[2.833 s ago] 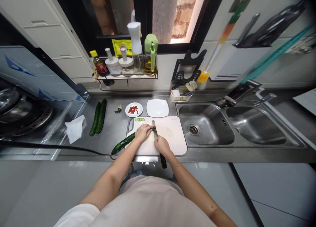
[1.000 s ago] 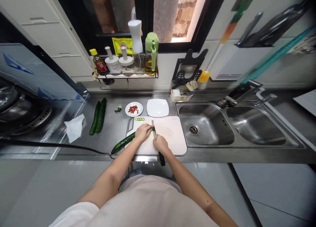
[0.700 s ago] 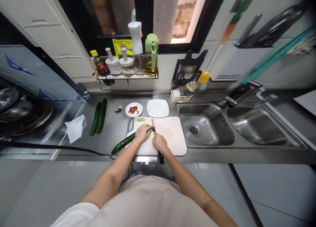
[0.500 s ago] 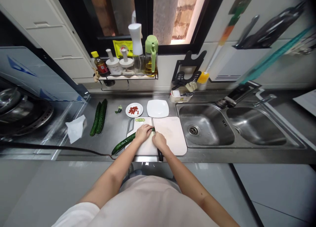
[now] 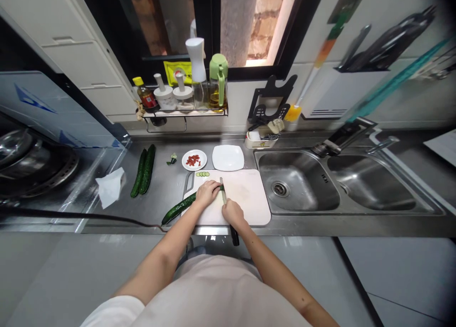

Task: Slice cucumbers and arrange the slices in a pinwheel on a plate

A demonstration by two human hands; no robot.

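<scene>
On the white cutting board [image 5: 254,194], my left hand [image 5: 207,192] presses down on a long dark green cucumber [image 5: 180,209], fingers closed around its right end. The cucumber's other end reaches past the board's lower left edge. My right hand [image 5: 233,212] grips a kitchen knife [image 5: 223,194] with a black handle. Its blade stands against the cut end of the cucumber, just right of my left fingertips. Several thin cucumber slices [image 5: 203,174] lie in a row at the board's upper left.
Behind the board are a small plate [image 5: 185,161] of red pieces and a square white plate [image 5: 228,158]. Two whole cucumbers [image 5: 145,170], green scraps [image 5: 172,159] and a white paper [image 5: 110,187] lie left. A double sink [image 5: 299,180] is right; a condiment rack [image 5: 185,112] hangs above.
My right hand has drawn the knife slightly towards my body, and more of the blade shows. My left hand stays on the cucumber. The camera has tilted slightly.
</scene>
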